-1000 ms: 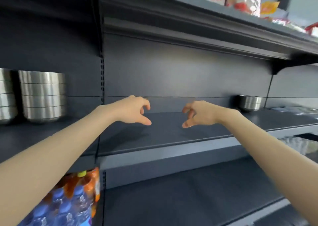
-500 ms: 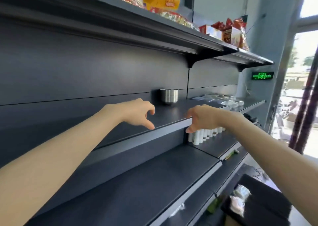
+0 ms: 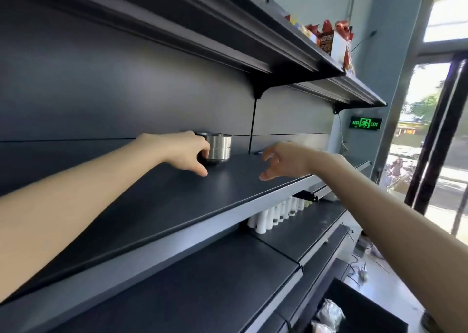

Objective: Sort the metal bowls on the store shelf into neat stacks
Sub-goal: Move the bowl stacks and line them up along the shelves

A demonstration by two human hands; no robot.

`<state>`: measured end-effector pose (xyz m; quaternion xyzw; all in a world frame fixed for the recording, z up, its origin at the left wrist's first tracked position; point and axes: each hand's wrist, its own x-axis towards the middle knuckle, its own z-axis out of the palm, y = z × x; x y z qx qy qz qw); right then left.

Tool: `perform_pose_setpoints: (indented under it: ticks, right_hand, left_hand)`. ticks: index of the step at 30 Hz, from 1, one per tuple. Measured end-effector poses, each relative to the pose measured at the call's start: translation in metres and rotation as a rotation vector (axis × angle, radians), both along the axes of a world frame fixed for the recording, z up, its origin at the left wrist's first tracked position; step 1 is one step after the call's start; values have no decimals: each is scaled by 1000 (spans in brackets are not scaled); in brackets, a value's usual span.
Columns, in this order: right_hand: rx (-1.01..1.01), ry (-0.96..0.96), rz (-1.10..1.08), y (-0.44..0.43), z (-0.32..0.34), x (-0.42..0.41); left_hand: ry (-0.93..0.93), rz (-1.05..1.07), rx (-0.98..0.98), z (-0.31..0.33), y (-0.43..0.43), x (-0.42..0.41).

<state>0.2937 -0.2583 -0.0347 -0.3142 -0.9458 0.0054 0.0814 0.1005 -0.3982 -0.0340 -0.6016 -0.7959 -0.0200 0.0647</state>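
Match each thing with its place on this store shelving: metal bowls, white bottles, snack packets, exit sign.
Things:
1. metal bowls
2. white bottles
3. snack packets
4. exit sign

Places:
A. on the top shelf
B. on the wall beyond the shelving
C. on the middle shelf, beside the left hand
D. on the lower shelf

Pairs: 1-C, 2-D, 3-A, 4-B.

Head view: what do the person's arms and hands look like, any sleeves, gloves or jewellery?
No sleeves in frame: both forearms are bare. The left hand and right hand are ungloved, with no ring, watch or bracelet visible.
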Motion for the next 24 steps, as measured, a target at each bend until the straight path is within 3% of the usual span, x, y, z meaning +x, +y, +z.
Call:
perform_pose_setpoints:
  ticks: [13, 24]
  right_hand:
    - [-72, 76, 158, 145, -5, -107]
    - [-298, 188, 397, 244, -7, -185]
  left_hand:
    - [-44, 185, 49, -14, 115, -70]
    - [-330, 475, 139, -38, 178, -121]
